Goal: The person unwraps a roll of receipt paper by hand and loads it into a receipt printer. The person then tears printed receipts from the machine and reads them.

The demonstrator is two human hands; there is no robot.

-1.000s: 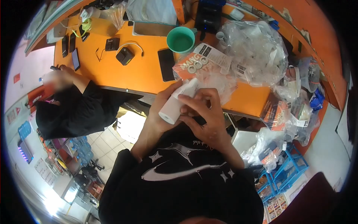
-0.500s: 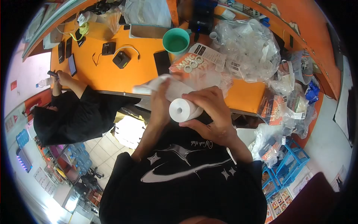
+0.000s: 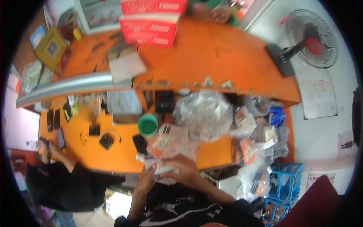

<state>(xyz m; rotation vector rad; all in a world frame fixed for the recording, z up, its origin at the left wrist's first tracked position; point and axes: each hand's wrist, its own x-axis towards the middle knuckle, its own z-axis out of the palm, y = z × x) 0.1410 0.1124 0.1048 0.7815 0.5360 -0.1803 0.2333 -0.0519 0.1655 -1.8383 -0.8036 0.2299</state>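
Just above my lap, in front of the orange desk (image 3: 109, 159), a white paper roll (image 3: 162, 168) is held between my two hands, somewhat blurred. My left hand (image 3: 144, 181) is closed on its left side, thumb lying over the paper. From the right, my right hand (image 3: 184, 171) wraps the roll with its fingers across the top. A loose end of white paper (image 3: 140, 157) sticks out beyond my left fingers. Right behind the hands lies an orange-and-white printed plastic pack (image 3: 166, 142). A black phone (image 3: 140, 143) and a green cup (image 3: 147, 125) are close by.
A large clear plastic bag (image 3: 204, 115) and more wrapped packs (image 3: 249, 149) crowd the desk's right side. Above it runs a raised orange counter (image 3: 211, 56) with red boxes (image 3: 149, 34) and a fan (image 3: 312, 41). A person in black (image 3: 64, 185) sits left; another person's hand (image 3: 221, 13) shows across the counter.
The view has tilted up, bringing the counter, red boxes and fan into sight. The roll has turned, so its round end with the core no longer faces me; both hands stay on it.
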